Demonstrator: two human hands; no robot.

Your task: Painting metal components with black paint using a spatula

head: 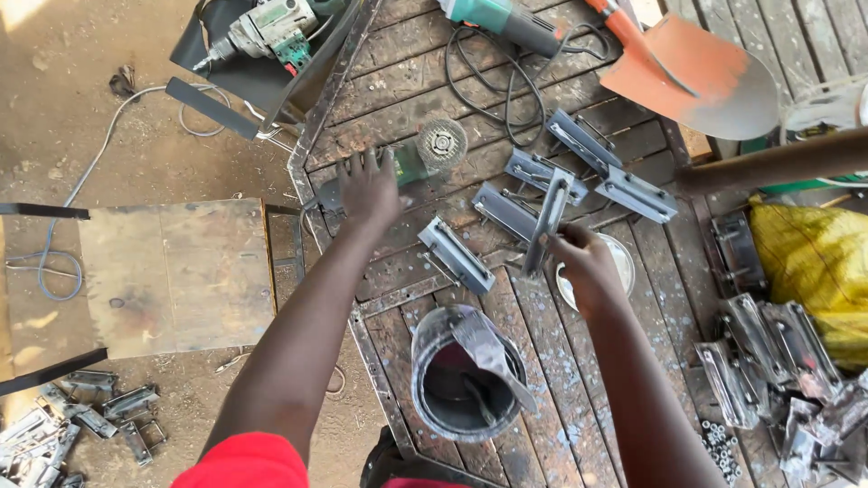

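The counter (579, 425) is a slatted wooden top in a rusty steel frame, scuffed and paint-flecked, standing on bare dirt floor (108, 136); a flat steel plate (176, 276) sits off its left edge. Toward the far right corner lies an orange shovel (692, 72), and a yellow sack (818, 262) rests at the right edge. Near the near edge stands an open metal can (466, 375).

The angle grinder (425, 154), near the counter's left edge, looks heavy and rigid; its body is the safe hold, away from the disc. The left hand (369, 192) lies on it, grip spread flat over the body.

The right hand (588, 262) has its grip pinched on one end of a grey steel bracket (545, 221), tilted up mid-counter. It looks stiff, fairly light, with sharp edges. More brackets (597, 167) lie just beyond.
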